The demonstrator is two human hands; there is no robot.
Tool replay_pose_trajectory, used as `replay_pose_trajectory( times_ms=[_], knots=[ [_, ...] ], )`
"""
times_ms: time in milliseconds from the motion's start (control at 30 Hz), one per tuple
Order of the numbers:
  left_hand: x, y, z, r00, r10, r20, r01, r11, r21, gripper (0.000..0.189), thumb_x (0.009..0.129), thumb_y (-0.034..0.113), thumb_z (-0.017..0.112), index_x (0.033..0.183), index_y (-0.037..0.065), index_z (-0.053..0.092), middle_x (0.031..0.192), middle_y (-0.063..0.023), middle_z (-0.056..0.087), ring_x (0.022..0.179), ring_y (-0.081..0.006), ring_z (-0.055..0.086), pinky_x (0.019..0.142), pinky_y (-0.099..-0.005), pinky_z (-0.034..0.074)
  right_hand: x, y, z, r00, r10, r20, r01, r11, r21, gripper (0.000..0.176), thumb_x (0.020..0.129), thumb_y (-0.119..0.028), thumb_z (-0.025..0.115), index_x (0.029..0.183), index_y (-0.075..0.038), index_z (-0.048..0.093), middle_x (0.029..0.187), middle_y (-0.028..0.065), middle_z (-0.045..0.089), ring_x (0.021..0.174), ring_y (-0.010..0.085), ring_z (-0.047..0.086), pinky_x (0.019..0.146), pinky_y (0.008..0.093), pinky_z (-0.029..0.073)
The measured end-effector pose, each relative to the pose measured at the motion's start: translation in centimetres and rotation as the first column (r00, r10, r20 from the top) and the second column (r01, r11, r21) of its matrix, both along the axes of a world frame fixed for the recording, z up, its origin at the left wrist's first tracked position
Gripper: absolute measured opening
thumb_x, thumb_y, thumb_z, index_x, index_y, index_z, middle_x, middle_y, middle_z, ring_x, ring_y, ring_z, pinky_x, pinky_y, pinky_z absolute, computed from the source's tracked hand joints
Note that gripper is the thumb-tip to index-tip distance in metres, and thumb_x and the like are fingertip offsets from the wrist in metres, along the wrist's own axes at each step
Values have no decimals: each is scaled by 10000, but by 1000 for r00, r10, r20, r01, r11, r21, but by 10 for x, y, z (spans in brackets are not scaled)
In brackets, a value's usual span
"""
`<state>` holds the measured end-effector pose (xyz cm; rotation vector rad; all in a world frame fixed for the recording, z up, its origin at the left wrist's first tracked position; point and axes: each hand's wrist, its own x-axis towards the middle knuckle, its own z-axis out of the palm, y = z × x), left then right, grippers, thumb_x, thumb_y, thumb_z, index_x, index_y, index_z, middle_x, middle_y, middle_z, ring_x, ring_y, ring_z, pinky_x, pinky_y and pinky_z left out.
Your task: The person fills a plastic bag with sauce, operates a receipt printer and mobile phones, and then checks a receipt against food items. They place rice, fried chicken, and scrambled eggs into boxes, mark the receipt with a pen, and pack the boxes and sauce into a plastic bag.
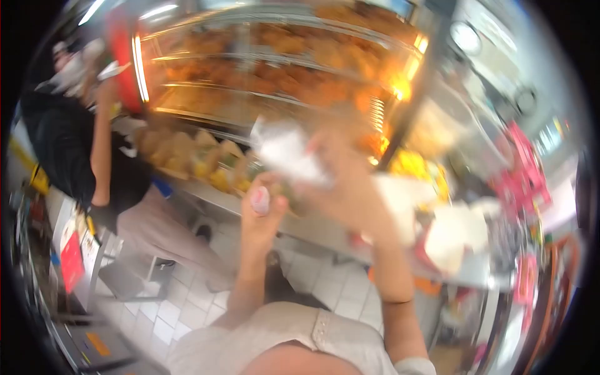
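Observation:
My left hand (265, 215) is closed around a small rounded pink-and-white object (259, 200); its exact kind does not show. Motion smears my right hand (340, 169), which is raised in front of the glass display case (240, 50). At its fingers is a white, crumpled-looking sheet or bag (287, 150), also blurred, and the hand seems to grip it. Just beyond my left hand, a row of brown paper bags (228, 156) with yellow and green contents stands on the counter ledge.
Fried-looking food (300, 40) fills the lit shelves. A person in a black top (69, 147) stands at the left by the counter. White papers (456, 234) and a yellow bag (415, 169) lie on the right. A grey stool (128, 278) is on the tiled floor (169, 312).

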<state>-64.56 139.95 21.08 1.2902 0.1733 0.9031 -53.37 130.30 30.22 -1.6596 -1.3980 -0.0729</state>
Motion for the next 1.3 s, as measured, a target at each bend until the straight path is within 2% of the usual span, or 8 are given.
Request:
replay_pose_trajectory(
  times_ms=[67,267,367,500,567,833,1100,1300],
  knots=[
    [-3,-35,-21,972,-228,-58,215,961,-174,296,804,170,626,1028,-4,543,948,-51,599,756,-76,524,691,-193,406,-31,-56,-55,934,-113,-340,28,969,-246,441,672,-66,654,1039,-77,409,900,141,487,860,319,523,713,350,422],
    [29,-144,-40,871,-421,-252,306,868,-391,211,783,50,625,966,-39,569,895,-60,615,782,-103,575,673,-232,454,-76,-180,-123,635,-394,-664,511,860,-22,425,745,-74,641,1080,-26,382,742,143,611,642,212,617,566,308,453],
    [68,-176,-27,842,-515,-163,434,824,-364,210,805,90,608,967,-38,567,884,-55,614,769,-102,577,666,-228,456,-85,-229,-124,403,-316,-859,374,913,-161,294,772,-88,637,1020,24,527,751,78,628,676,100,587,592,252,452],
    [123,-194,-21,738,-668,-98,642,739,-204,191,824,115,582,967,-10,559,855,-44,607,728,-85,577,632,-219,465,-95,-251,-131,319,-301,-899,526,845,-96,154,792,-94,627,886,28,630,745,35,622,651,63,543,580,213,425],
    [141,-209,-7,734,-674,-81,643,729,-235,183,825,114,577,962,-6,559,849,-43,605,724,-84,577,623,-216,463,-87,-252,-125,314,-275,-909,799,593,96,141,798,-107,627,846,24,646,750,14,618,642,47,517,579,192,404],
    [213,-255,10,670,-742,-34,720,660,-213,187,807,106,592,961,4,567,836,-25,603,709,-85,576,615,-215,455,-34,-262,-110,259,-297,-919,940,297,169,122,754,-32,658,782,-5,542,739,49,621,601,50,521,554,179,401],
    [284,-326,16,663,-729,-168,707,684,-180,173,778,101,625,917,2,596,839,-24,618,731,-66,566,647,-210,445,6,-366,-148,149,-333,-931,922,387,9,279,755,-87,658,962,84,581,884,103,610,773,129,546,707,255,422],
    [346,-390,-6,772,-606,-192,629,770,102,221,740,92,655,935,6,596,867,-28,621,765,-90,563,676,-239,448,84,-466,-173,298,-428,-853,800,600,-21,210,785,-138,653,867,52,619,750,38,610,665,57,527,616,208,415]
  ],
)
